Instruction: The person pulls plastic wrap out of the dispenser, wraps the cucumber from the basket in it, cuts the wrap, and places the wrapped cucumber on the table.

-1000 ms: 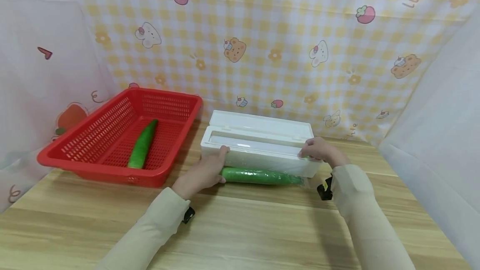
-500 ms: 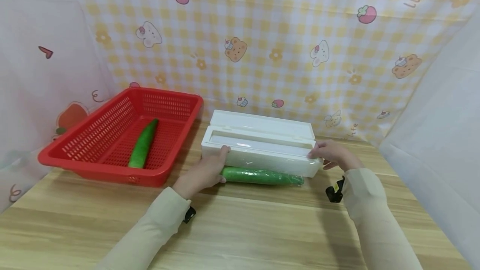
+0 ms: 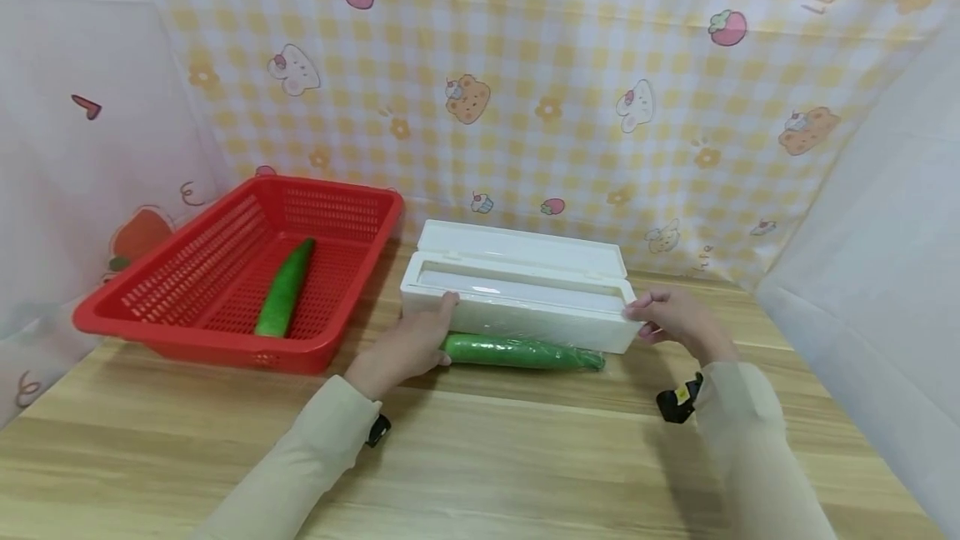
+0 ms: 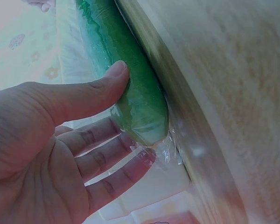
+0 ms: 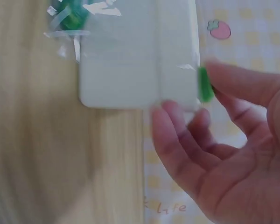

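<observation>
A white cling film dispenser box (image 3: 517, 315) stands with its lid flipped back and a film roll inside. Along its front lies a green cucumber (image 3: 517, 353) under clear film, its cut end covered in the left wrist view. My left hand (image 3: 408, 344) holds the box's left end, one digit on the top front edge. In the left wrist view that thumb overlaps the cucumber (image 4: 130, 79), and the other fingers sit by the loose film. My right hand (image 3: 678, 319) is at the box's right end, pinching a small green slide cutter (image 5: 205, 85) at the box edge.
A red perforated basket (image 3: 322, 340) on the left contains an unwrapped cucumber (image 3: 285, 290). A yellow-checked cloth (image 3: 555, 165) hangs behind the wooden table (image 3: 510, 465), and white cloth walls close in both sides. The opened lid (image 3: 525, 248) leans toward the back cloth.
My right hand has slid rightward along the box's top front edge to its right end. The left hand, box and cucumber have stayed in place.
</observation>
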`<state>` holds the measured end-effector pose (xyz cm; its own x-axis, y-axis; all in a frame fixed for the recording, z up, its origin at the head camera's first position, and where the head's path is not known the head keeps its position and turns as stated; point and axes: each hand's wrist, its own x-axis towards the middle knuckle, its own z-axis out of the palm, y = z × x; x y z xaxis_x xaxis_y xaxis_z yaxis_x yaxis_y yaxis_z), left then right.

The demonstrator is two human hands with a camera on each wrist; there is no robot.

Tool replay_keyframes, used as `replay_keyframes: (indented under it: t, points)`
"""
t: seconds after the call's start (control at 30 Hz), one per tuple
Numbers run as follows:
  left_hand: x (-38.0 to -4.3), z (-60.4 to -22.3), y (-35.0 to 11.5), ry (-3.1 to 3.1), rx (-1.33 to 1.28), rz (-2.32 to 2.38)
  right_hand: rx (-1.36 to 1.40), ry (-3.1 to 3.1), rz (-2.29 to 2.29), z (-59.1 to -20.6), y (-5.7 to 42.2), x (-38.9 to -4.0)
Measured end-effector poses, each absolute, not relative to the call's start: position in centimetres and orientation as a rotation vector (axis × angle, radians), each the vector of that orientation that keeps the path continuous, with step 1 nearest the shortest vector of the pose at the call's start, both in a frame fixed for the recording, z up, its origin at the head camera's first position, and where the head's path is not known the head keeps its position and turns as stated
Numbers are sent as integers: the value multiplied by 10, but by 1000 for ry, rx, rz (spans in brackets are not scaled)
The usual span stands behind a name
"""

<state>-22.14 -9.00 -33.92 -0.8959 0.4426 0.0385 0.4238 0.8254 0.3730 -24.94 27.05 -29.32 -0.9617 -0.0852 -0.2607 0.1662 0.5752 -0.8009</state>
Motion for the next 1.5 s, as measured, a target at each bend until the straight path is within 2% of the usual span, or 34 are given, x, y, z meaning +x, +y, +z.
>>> replay_keyframes:
  t: [0.2, 0.43, 0.53, 0.67, 0.77, 1.07, 1.33, 1.5]
  points:
    - [-221, -340, -91, 2965, 725, 569, 71, 2818, -1266, -308, 261, -237]
    - [-222, -342, -87, 3038, 881, 385, 18, 3101, -792, -301, 233, -214]
    - [-222, -342, -86, 3059, 929, 310, -162, 3150, -759, -306, 214, -202]
    - [-222, -344, -85, 3093, 958, 271, -541, 3108, -713, -322, 192, -192]
    - [-222, -344, -84, 3095, 940, 285, -661, 3088, -625, -335, 181, -189]
    - [-220, -339, -86, 3000, 875, 385, -759, 3200, -462, -350, 176, -190]
    - [-213, -324, -93, 2739, 810, 570, -821, 3141, -237, -342, 170, -178]
    - [-208, -315, -100, 2493, 709, 815, -759, 3065, -237, -333, 164, -165]
